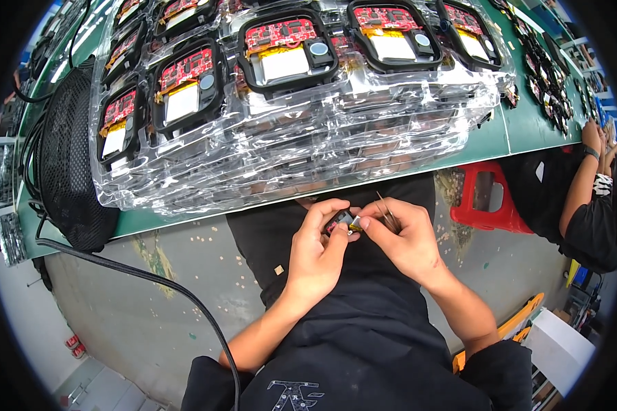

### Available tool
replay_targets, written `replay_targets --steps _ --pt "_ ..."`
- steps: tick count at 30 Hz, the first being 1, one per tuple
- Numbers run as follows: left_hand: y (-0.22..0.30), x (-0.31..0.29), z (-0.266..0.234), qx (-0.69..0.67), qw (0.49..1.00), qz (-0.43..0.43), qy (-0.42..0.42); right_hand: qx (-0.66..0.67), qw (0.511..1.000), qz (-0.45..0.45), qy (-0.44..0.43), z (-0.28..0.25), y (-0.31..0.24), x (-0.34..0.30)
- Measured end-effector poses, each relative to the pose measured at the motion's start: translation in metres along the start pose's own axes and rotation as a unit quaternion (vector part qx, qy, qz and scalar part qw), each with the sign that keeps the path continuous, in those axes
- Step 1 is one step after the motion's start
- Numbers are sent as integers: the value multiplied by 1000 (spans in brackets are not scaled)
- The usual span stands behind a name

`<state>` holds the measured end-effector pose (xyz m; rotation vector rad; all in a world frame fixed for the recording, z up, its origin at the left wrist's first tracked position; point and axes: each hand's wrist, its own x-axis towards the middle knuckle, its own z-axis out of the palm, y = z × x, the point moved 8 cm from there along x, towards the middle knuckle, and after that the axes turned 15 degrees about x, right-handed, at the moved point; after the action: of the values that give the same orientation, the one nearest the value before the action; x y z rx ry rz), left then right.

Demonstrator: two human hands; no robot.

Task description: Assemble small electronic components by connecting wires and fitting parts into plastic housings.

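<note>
Black short-sleeved fabric shirt (pixel 384 335) covers the torso, nearest the camera. Ahead, above the lap, the left hand (pixel 315 250) grasps a small black-framed device with a red circuit board (pixel 339 218) between thumb and curled fingers. The right hand (pixel 406 243) is bent at the device's right edge (whether its fingertips pinch a part cannot be told) and holds a slim, pointed metal tool resembling tweezers (pixel 385 211). Beyond, stacked clear plastic trays (pixel 308 157) rest on a green-topped workbench (pixel 528 137), bearing larger black-framed units with red boards (pixel 281 31). A black mesh bag (pixel 68 157) adjoins the stack's left side.
</note>
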<state>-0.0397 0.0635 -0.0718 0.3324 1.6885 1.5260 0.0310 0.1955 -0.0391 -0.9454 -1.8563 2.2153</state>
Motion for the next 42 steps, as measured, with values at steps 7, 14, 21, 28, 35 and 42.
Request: replay_targets --steps 7,14,21,28,35,42 --pt "-4 0 5 -47 999 3 -21 -89 989 -119 10 2 -19 -3" --pt "0 -3 7 -89 996 -6 -19 -40 979 -191 66 9 -10 -9" --pt "2 -3 8 -58 998 17 -6 10 980 -180 80 9 -2 -8" --pt "3 -4 11 26 999 44 -3 15 989 -115 96 3 4 -7" --pt "16 -6 15 78 995 66 -6 18 984 -135 117 0 3 -16" --pt "21 -5 17 154 983 100 -2 -31 972 -197 128 -3 -11 -23"
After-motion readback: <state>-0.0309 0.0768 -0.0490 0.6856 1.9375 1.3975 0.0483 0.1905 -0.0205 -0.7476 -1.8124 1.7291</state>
